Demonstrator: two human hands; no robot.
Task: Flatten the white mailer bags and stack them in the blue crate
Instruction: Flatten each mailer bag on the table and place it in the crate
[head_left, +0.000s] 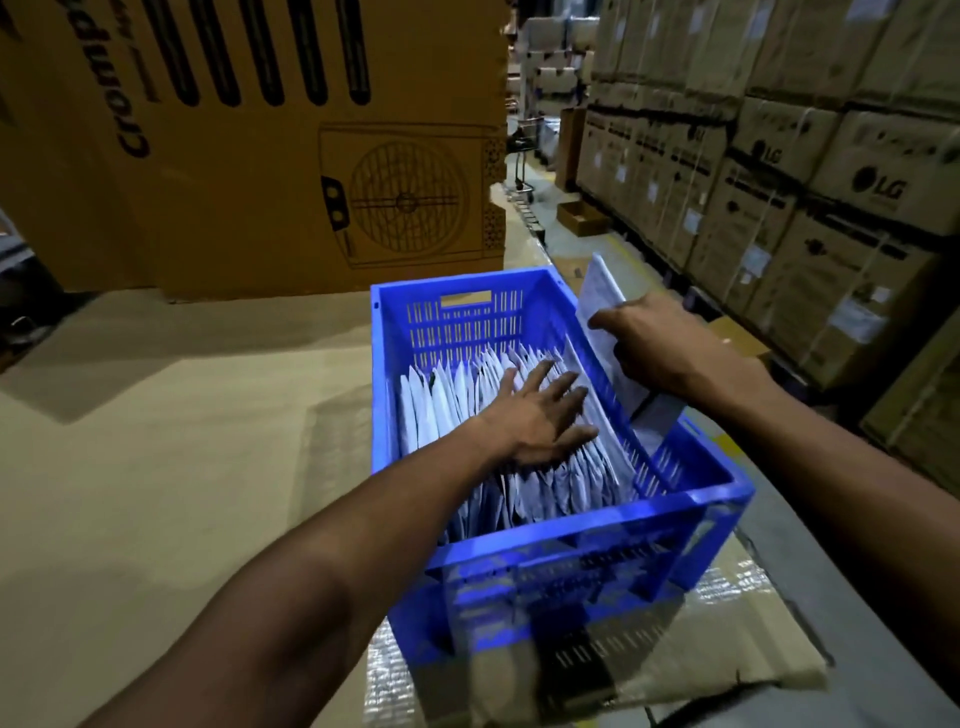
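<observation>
Blue crate (675, 512) sits on a cardboard-covered surface (156, 441), bubble wrap (387, 670) under its near end. Crate holds a row of white mailer bags (452, 400) standing on edge, packed side by side.

Left hand (540, 415) is inside the crate, fingers straight and spread, palm down, pressing flat on top of the bags; grips nothing. Bags run out to both sides of this hand and beyond its fingertips toward the far crate wall.

Right hand (654, 343) is up and to the right of the left hand, above the crate's right rim. Fingers and thumb curled round one white mailer (597, 291), holding it roughly upright, top edge sticking up past the knuckles, lower part hanging below the hand, just outside or over the right rim — cannot tell which. Mailer is blurred; print on it unreadable.

Beyond the left hand: a big brown carton (260, 156) with a fan drawing. Right of the right hand: stacked cartons (831, 182) marked LG, floor aisle between.
</observation>
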